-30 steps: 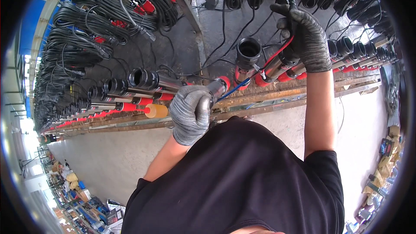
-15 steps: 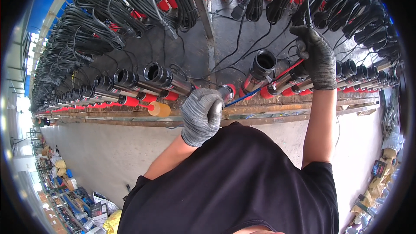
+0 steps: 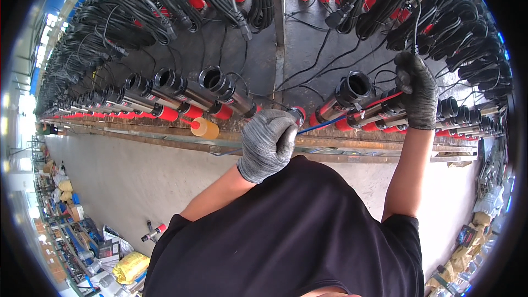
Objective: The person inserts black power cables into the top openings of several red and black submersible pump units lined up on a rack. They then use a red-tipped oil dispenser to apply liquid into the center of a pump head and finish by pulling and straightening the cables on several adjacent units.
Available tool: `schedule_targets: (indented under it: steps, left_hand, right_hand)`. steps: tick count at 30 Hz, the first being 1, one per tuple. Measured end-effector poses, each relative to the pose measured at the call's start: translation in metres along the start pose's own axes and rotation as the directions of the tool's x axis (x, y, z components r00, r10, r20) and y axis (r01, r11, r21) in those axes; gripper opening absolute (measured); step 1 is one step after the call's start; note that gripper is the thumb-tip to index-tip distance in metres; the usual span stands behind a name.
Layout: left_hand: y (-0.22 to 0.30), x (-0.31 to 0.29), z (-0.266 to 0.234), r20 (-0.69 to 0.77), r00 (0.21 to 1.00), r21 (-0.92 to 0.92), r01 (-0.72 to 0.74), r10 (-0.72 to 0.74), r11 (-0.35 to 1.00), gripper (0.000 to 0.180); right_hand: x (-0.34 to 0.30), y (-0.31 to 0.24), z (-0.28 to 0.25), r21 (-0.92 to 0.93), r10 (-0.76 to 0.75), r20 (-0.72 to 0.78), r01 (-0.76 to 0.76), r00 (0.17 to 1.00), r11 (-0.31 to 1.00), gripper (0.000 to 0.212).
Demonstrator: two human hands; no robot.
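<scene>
My left hand (image 3: 268, 146), in a grey knit glove, is closed near the bench's front edge; what lies inside its fingers is hidden. Just beyond it stands a short metal cylinder with a red end (image 3: 297, 114). My right hand (image 3: 418, 91), in a darker, soiled glove, is raised over the bench and wrapped around the end of a black cable (image 3: 416, 27), which runs upward from the fist. A red wire (image 3: 385, 98) reaches that fist, and a blue wire (image 3: 324, 125) runs from beside my left hand. Between the hands a metal tube with a black open collar (image 3: 355, 85) leans on its red base.
Rows of similar tubes (image 3: 217, 82) line the bench (image 3: 253, 60) on both sides. Coiled black cables (image 3: 261, 0) hang at the back, around an upright metal post (image 3: 279, 11). A yellowish bottle with a red tip (image 3: 205, 128) lies at the front edge. Boxes and sacks (image 3: 131, 267) sit on the floor lower left.
The view has shifted, so the bench things appear further right. Both hands keep their closed grips, and the right one still holds the black cable.
</scene>
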State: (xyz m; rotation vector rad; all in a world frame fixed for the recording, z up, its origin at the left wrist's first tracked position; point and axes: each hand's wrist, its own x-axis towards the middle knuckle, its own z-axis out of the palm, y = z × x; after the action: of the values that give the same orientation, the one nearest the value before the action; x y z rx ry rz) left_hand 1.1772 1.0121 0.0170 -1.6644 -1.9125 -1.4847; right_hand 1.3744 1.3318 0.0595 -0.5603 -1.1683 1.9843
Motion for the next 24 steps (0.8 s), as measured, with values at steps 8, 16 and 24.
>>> schedule_targets:
  steps: [8, 16, 24]
  left_hand:
    - [0.002, 0.005, 0.002, 0.006, 1.000, -0.027, -0.009, 0.010, 1.000, 0.014]
    - [0.001, -0.001, 0.010, -0.012, 0.998, -0.161, 0.053, -0.056, 0.986, 0.067]
    - [0.002, -0.005, 0.011, -0.053, 0.998, -0.115, 0.034, -0.040, 0.993, 0.063]
  right_hand:
    - [0.003, -0.001, -0.004, 0.004, 0.024, 0.010, -0.024, 1.000, 1.000, 0.032]
    - [0.005, 0.000, -0.012, -0.012, 0.019, 0.021, -0.019, 1.000, 1.000, 0.033]
    - [-0.001, 0.000, 0.004, -0.035, -0.021, 0.057, 0.023, 0.998, 0.999, 0.044]
